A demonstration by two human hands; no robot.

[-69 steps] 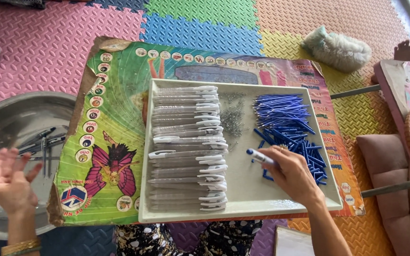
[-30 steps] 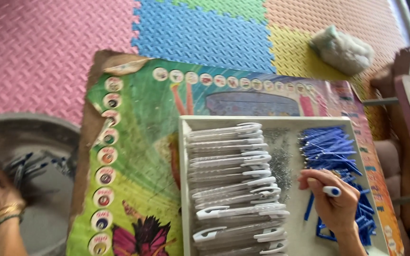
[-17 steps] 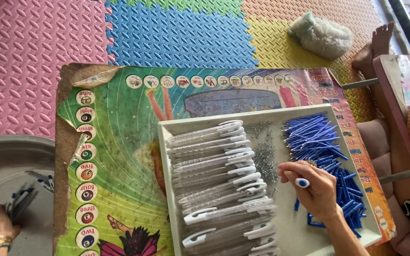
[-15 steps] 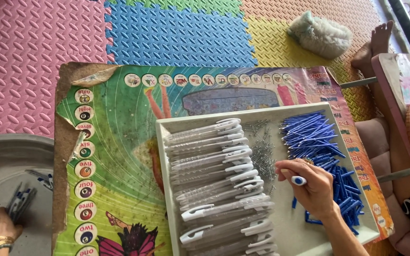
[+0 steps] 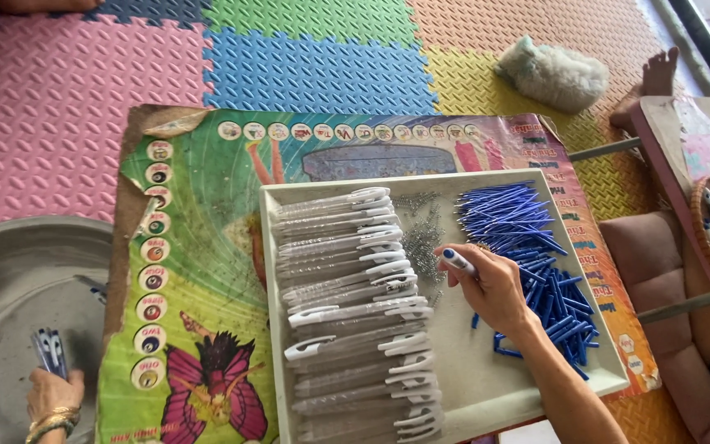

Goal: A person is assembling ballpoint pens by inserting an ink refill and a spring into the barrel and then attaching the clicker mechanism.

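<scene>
Blue-tipped pen part (image 5: 457, 261) half hidden in right hand (image 5: 495, 289) grip.

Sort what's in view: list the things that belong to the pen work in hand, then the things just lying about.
In use:
right hand holding a blue-tipped pen part
left hand gripping a few pens over the metal basin
white tray
clear pen barrels
small springs
blue refills

Lying about:
grey cloth bundle
picture poster
foam mat tiles
</scene>
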